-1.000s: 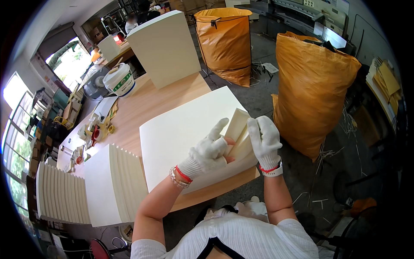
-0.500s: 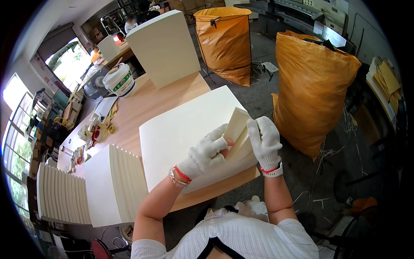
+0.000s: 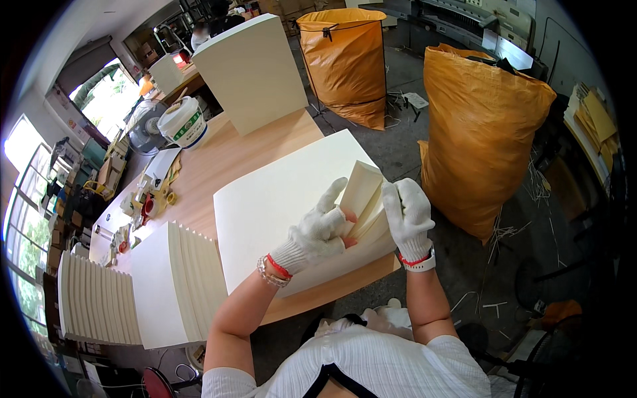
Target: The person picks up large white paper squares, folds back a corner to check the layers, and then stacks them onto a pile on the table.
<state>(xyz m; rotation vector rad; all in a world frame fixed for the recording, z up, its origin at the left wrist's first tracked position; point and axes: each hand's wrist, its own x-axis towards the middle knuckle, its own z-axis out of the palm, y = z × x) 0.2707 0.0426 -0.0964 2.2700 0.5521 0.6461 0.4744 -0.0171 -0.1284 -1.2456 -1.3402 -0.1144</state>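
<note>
A thick stack of large cream paper sheets (image 3: 279,192) lies on the wooden table in front of me. At its right end, part of the stack is bent up into a folded-back flap (image 3: 361,187). My right hand (image 3: 407,213), in a white knit glove, is closed on the raised right edge of the sheets; its fingertips are mostly hidden. My left hand (image 3: 317,229) wears a similar glove with some fingertips bare. Its thumb points up, apart from the fingers, and those bare fingertips touch the layered edge beside the flap.
More paper stacks stand at the near left (image 3: 159,285) and far end (image 3: 255,73) of the table (image 3: 245,149). A white bucket (image 3: 182,123) and tape rolls (image 3: 151,207) sit along its left side. Two orange sacks (image 3: 484,139) (image 3: 345,66) stand on the floor beyond the right edge.
My left thumb has lifted away from the flap, and the left fingers have spread and shifted slightly left. My right hand keeps its hold on the edge.
</note>
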